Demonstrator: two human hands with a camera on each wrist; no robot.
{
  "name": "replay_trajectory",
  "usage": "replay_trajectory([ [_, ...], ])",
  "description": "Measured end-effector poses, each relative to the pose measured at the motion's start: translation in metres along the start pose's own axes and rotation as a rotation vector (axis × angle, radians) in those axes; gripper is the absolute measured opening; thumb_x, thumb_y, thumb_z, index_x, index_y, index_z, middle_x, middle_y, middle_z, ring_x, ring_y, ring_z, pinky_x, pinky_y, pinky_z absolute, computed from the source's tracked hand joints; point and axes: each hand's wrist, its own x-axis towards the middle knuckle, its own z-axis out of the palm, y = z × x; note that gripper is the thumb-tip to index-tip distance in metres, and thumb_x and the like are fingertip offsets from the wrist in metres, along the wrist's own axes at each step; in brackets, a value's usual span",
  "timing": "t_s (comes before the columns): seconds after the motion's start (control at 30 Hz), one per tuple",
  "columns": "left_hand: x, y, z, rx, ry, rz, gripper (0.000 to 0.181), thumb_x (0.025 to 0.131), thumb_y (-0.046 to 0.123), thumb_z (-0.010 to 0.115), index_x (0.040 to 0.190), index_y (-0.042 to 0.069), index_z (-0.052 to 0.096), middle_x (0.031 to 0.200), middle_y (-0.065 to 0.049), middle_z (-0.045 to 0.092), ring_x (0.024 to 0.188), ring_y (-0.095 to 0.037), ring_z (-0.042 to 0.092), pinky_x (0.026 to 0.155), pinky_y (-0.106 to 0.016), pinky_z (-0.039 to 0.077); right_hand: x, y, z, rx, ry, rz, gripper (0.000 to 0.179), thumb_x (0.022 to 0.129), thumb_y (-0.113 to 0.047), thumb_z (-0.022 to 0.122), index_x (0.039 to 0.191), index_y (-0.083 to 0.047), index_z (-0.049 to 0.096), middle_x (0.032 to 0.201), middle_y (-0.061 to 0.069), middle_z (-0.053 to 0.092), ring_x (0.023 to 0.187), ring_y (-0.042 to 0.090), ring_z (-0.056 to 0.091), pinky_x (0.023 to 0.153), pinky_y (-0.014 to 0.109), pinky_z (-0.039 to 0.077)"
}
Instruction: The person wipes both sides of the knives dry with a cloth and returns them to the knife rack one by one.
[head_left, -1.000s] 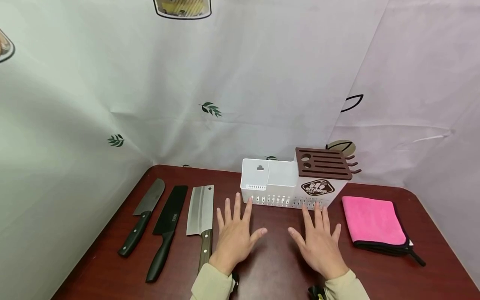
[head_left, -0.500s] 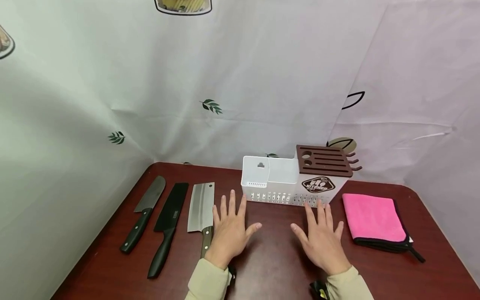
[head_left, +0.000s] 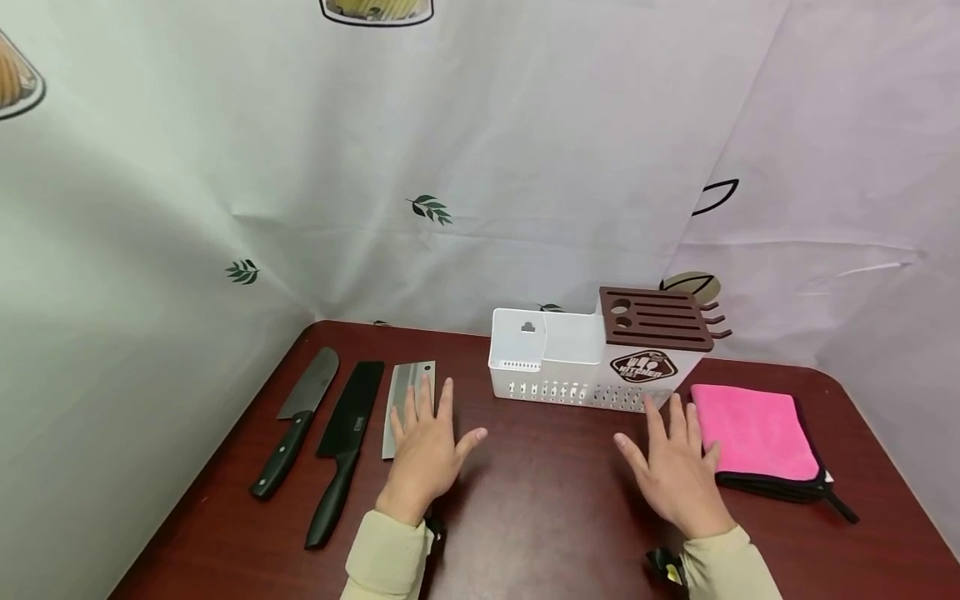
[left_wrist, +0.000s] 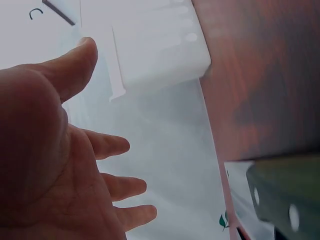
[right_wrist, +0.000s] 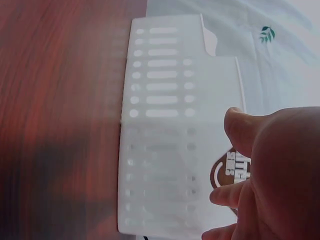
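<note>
- The left hand (head_left: 422,458) has its fingers spread wide and holds nothing.
- It is in front of the big cleaver (head_left: 402,382) and hides its handle in the head view. I cannot tell if they touch.
- The cleaver lies flat on the desk (head_left: 547,508), with its shiny blade pointing away from the person.
- The right hand (head_left: 678,479) has wide fingers too, and it holds nothing.
- Its fingertips are near the bottom of the white rack (head_left: 581,375), and its little finger covers an edge of the pink cloth (head_left: 757,429). I cannot tell if it touches either one.
- The rack stands at the back of the desk. It has a brown top (head_left: 654,330) with long slots on its right part.
- The cloth is folded, lies right of the rack, and has a black edge.
- Left of the cleaver lies a black knife (head_left: 348,425), then a grey knife (head_left: 309,390) with a dark handle.
</note>
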Motion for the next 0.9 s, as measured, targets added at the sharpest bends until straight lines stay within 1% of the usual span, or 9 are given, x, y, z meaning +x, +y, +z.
replay_trajectory([
  [0.17, -0.002, -0.01, -0.005, 0.011, 0.005, -0.012, 0.085, 0.095, 0.048, 0.064, 0.157, 0.001, 0.028, 0.161, -0.031, 0.014, 0.147, -0.054, 0.01, 0.111, -0.073, 0.007, 0.002, 0.009, -0.006, 0.001, -0.011, 0.025, 0.074, 0.102, -0.046, 0.051, 0.155, 0.0, 0.027, 0.157, 0.039, 0.011, 0.144, 0.058, 0.005, 0.095, 0.087, 0.006],
  [0.3, -0.003, -0.02, -0.011, 0.004, -0.001, -0.028, 0.085, 0.095, 0.047, 0.065, 0.156, 0.0, 0.029, 0.161, -0.032, 0.012, 0.147, -0.054, 0.007, 0.111, -0.073, 0.005, 0.001, 0.019, -0.01, -0.009, -0.008, 0.039, 0.074, 0.103, -0.048, 0.049, 0.154, 0.001, 0.026, 0.156, 0.039, 0.011, 0.142, 0.061, 0.006, 0.094, 0.088, 0.005],
  [0.37, -0.005, -0.026, -0.014, -0.005, -0.007, -0.048, 0.086, 0.095, 0.046, 0.066, 0.156, 0.0, 0.028, 0.161, -0.032, 0.009, 0.147, -0.054, 0.004, 0.111, -0.073, 0.002, 0.001, 0.025, -0.012, -0.014, -0.012, 0.046, 0.074, 0.103, -0.048, 0.048, 0.154, 0.001, 0.027, 0.156, 0.039, 0.012, 0.141, 0.062, 0.006, 0.094, 0.088, 0.005],
  [0.47, -0.008, -0.037, -0.019, -0.007, -0.024, -0.082, 0.087, 0.095, 0.046, 0.066, 0.157, -0.001, 0.026, 0.162, -0.032, 0.006, 0.147, -0.054, 0.002, 0.11, -0.073, 0.0, 0.003, 0.035, -0.014, -0.013, -0.029, 0.06, 0.074, 0.104, -0.048, 0.046, 0.154, 0.002, 0.025, 0.155, 0.04, 0.012, 0.141, 0.063, 0.006, 0.093, 0.088, 0.005],
  [0.6, -0.011, -0.051, -0.027, 0.003, -0.045, -0.115, 0.089, 0.096, 0.047, 0.064, 0.158, -0.002, 0.021, 0.162, -0.032, 0.002, 0.147, -0.054, 0.0, 0.109, -0.074, -0.001, 0.005, 0.052, -0.019, -0.013, -0.057, 0.082, 0.075, 0.104, -0.049, 0.044, 0.157, -0.001, 0.02, 0.153, 0.043, 0.01, 0.139, 0.066, 0.004, 0.091, 0.089, 0.005],
  [0.67, -0.012, -0.058, -0.032, 0.014, -0.066, -0.133, 0.09, 0.097, 0.047, 0.062, 0.158, -0.002, 0.018, 0.162, -0.033, 0.0, 0.147, -0.055, -0.003, 0.109, -0.074, -0.003, 0.006, 0.06, -0.023, -0.018, -0.069, 0.094, 0.075, 0.105, -0.049, 0.043, 0.156, 0.0, 0.019, 0.153, 0.044, 0.009, 0.138, 0.067, 0.004, 0.091, 0.089, 0.005],
  [0.83, -0.012, -0.074, -0.044, 0.03, -0.102, -0.175, 0.089, 0.1, 0.046, 0.058, 0.157, -0.007, 0.015, 0.16, -0.035, -0.003, 0.145, -0.057, -0.004, 0.107, -0.076, -0.005, 0.008, 0.082, -0.03, -0.022, -0.077, 0.117, 0.078, 0.104, -0.052, 0.041, 0.154, 0.004, 0.02, 0.151, 0.046, 0.006, 0.136, 0.07, 0.0, 0.087, 0.091, 0.004],
  [0.9, -0.012, -0.079, -0.049, 0.039, -0.106, -0.183, 0.089, 0.1, 0.046, 0.058, 0.155, -0.009, 0.016, 0.16, -0.037, -0.001, 0.144, -0.059, -0.003, 0.107, -0.076, -0.004, 0.008, 0.088, -0.032, -0.019, -0.077, 0.126, 0.078, 0.104, -0.052, 0.041, 0.153, 0.004, 0.02, 0.15, 0.046, 0.006, 0.135, 0.07, -0.001, 0.086, 0.091, 0.004],
])
